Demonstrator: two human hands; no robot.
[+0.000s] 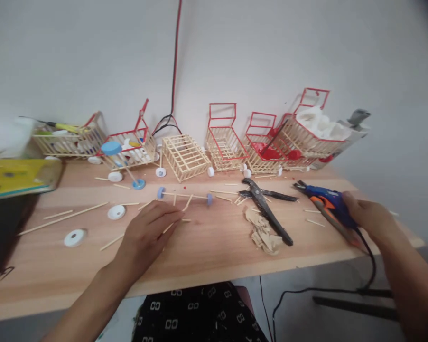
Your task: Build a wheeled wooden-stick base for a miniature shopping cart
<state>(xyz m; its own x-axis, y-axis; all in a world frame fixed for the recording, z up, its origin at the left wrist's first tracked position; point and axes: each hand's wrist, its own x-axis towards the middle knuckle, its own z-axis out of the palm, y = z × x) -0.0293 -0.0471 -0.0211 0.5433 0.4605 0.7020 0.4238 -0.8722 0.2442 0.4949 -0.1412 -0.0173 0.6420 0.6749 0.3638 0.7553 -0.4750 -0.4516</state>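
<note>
My left hand (148,232) is over the middle of the table, its fingers pinched on a thin wooden stick (187,203). Just beyond the fingertips lies an axle (189,195), a stick with a small blue wheel at each end. On the right, my right hand (370,216) is closed around the rear of a blue glue gun (328,202), whose nozzle points left. A tool with grey and orange handles (337,223) lies beneath the glue gun; its head is hidden. White bottle caps (116,212) and loose sticks lie left of my left hand.
Small stick-built shopping carts (225,149) line the wall, some filled. Black-handled cutters (271,213) and crumpled brown paper (264,232) lie right of centre. A blue-capped stick piece (125,164) stands at left. A black cord (372,266) hangs over the front edge.
</note>
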